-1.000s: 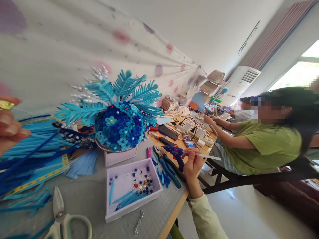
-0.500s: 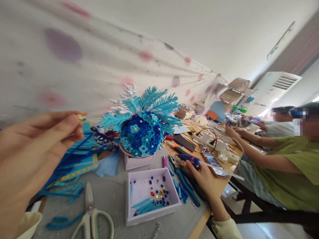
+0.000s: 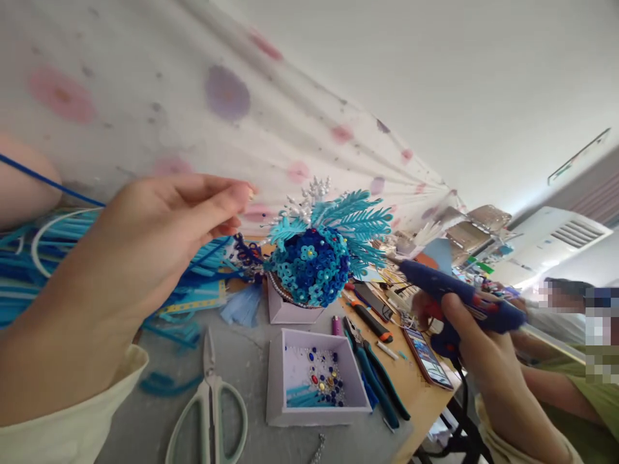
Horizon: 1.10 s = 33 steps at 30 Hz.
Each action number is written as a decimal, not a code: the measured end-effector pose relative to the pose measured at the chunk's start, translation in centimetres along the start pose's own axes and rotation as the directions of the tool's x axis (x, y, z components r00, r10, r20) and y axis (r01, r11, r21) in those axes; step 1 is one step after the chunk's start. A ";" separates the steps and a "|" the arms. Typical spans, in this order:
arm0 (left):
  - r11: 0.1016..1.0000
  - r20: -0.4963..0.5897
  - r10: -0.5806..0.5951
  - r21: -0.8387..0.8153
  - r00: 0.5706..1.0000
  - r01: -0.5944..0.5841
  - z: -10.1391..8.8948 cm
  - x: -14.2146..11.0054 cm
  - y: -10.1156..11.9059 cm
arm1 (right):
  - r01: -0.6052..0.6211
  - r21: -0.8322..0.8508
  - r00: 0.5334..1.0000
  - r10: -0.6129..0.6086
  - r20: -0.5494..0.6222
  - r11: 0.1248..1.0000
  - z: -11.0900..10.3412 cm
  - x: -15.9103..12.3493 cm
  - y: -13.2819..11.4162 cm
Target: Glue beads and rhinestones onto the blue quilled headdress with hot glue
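Note:
My left hand (image 3: pixel 169 238) is raised left of the flower ball, thumb and forefinger pinched on a small gold bead (image 3: pixel 250 193), mostly hidden by the fingertips. My right hand (image 3: pixel 483 354) is closed around a blue hot glue gun (image 3: pixel 440 283), held up with its nozzle pointing left toward the ball. Between the hands, the ball (image 3: pixel 312 267) is covered in blue flower-shaped pieces with pearls. Turquoise feathery leaves (image 3: pixel 360 216) and white beaded sprigs (image 3: pixel 314 196) rise above it. It sits over a pale box (image 3: pixel 293 310).
In front stands an open tray (image 3: pixel 316 415) of beads and gems. Scissors (image 3: pixel 210 386) lie to its left, pliers (image 3: pixel 380 374) to its right. A phone (image 3: pixel 428 357) rests near the right table edge. Blue strips (image 3: pixel 29 296) pile up at left. A co-worker in a green sleeve (image 3: pixel 575 374) sits at right.
My right hand has lifted the glue gun from beside the pliers, up and to the right. My left hand appears closer to the ball, still pinching the bead. The camera view has shifted.

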<state>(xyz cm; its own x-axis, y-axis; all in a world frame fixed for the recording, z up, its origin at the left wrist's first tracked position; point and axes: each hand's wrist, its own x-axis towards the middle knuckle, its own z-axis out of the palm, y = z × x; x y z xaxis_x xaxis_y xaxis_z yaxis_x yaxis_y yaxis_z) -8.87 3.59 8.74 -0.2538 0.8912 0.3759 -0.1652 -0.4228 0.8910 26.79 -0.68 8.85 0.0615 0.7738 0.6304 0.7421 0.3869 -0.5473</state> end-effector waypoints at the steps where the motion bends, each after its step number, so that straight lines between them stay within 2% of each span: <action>1: 0.997 0.047 -0.009 0.078 0.999 0.005 -0.4 0.0 0.2 | 0.008 -0.026 0.997 -0.006 0.076 1.000 0.8 0.6 -1.2; 4: 0.946 0.188 -0.068 0.324 0.980 0.004 -1.6 0.4 0.4 | 0.057 -0.105 0.958 -0.025 0.285 0.993 3.7 1.4 -4.0; 6: 0.906 0.229 -0.076 0.421 0.970 -0.028 -2.4 0.8 0.2 | 0.129 -0.183 0.927 -0.053 0.371 0.975 5.7 1.4 -5.0; 9: 0.855 0.228 0.006 0.504 0.974 -0.124 -3.4 1.4 -0.3 | 0.272 -0.301 0.913 -0.146 0.382 0.914 7.9 1.1 -6.1; 12: 0.838 0.235 0.074 0.512 0.969 -0.188 -4.0 1.7 -0.4 | 0.293 -0.358 0.909 -0.142 0.393 0.887 9.3 1.6 -6.8; 16: 0.859 0.234 0.124 0.461 0.964 -0.222 -4.4 1.9 -0.2 | 0.245 -0.403 0.912 -0.068 0.405 0.882 10.3 3.4 -7.2; 19: 0.862 0.190 0.129 0.463 0.973 -0.205 -4.7 2.0 -0.1 | 0.227 -0.412 0.884 -0.010 0.467 0.883 10.7 4.4 -7.3; 22: 0.855 0.167 0.140 0.477 0.976 -0.204 -5.1 2.0 0.3 | 0.219 -0.438 0.861 0.039 0.508 0.872 11.0 4.4 -7.5; 28: 0.843 0.171 0.129 0.500 0.977 -0.199 -5.4 1.6 1.1 | 0.220 -0.495 0.849 0.085 0.522 0.841 11.9 3.7 -7.9; 33: 0.900 0.132 0.072 0.419 0.989 -0.121 -5.3 1.3 1.0 | 0.235 -0.511 0.843 0.088 0.530 0.827 12.5 3.9 -8.0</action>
<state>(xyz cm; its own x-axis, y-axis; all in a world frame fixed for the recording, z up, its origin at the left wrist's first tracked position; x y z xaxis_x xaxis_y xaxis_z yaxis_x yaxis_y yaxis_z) -14.38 3.42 8.79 -0.1371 0.8724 0.4691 0.2819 -0.4197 0.8628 12.77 5.52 8.78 -0.2370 0.9524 0.1917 0.9690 0.2459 -0.0234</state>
